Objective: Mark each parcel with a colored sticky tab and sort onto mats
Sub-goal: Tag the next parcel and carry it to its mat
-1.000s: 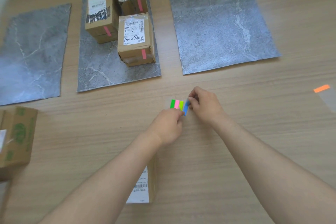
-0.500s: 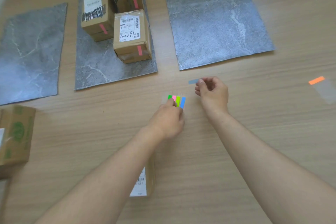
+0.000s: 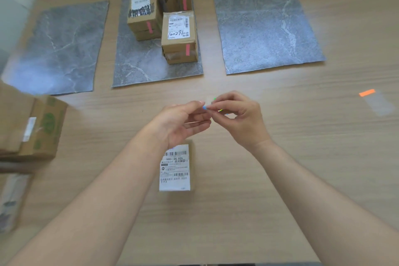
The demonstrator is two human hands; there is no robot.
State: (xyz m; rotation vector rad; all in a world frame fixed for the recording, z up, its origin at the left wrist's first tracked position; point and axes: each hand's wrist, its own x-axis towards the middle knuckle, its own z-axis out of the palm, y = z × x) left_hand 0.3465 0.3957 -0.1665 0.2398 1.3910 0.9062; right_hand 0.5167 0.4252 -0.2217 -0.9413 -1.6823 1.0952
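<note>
My left hand (image 3: 181,122) and my right hand (image 3: 237,114) meet fingertip to fingertip above the table and together pinch a small blue sticky tab (image 3: 204,107). Slivers of green and yellow from the tab pad (image 3: 220,110) show by my right fingers; whether the pad is held or lies on the table I cannot tell. A small cardboard parcel (image 3: 176,168) with a white label lies on the table just below my hands. Three parcels with pink tabs (image 3: 179,39) stand on the middle grey mat (image 3: 138,67).
The left mat (image 3: 60,47) and the right mat (image 3: 265,28) carry nothing. A clear sheet with an orange tab (image 3: 367,93) lies at the right. Larger cardboard boxes (image 3: 43,127) sit at the left edge of the wooden table.
My right hand peeled a blue tab off the pad and drew away. Both hands then rose and came together on the tab; the labelled parcel now shows below them.
</note>
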